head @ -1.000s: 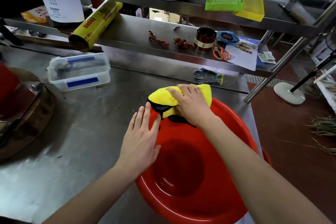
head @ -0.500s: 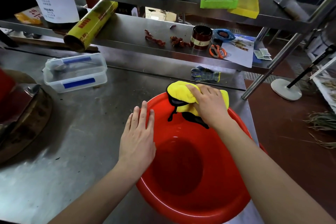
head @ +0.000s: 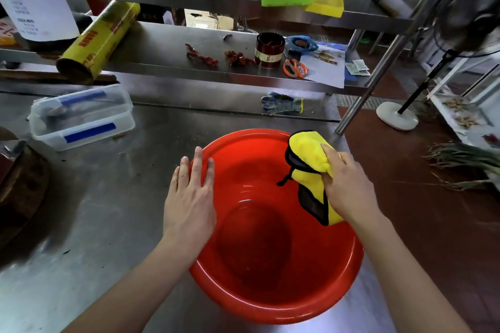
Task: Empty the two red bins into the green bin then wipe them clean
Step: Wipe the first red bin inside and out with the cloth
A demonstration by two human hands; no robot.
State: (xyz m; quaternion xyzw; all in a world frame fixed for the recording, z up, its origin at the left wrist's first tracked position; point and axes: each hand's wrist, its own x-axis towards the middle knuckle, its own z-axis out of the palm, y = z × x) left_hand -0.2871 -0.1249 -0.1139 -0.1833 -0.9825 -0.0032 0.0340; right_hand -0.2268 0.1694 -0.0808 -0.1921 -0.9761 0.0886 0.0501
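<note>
A round red bin sits on the steel table, near its right edge; its inside holds nothing. My right hand grips a yellow cloth with black trim and presses it against the bin's inner wall and rim at the far right. My left hand lies flat, fingers apart, on the bin's left rim, holding it steady. No second red bin and no green bin can be seen.
A clear lidded box with blue clips stands at the back left of the steel table. A wooden block is at the far left. The low shelf holds a yellow roll, scissors and a tin. A glove lies behind the bin.
My right hand has slid the yellow cloth along the bin's rim from the far left side round to the far right. My left hand has stayed on the left rim.
</note>
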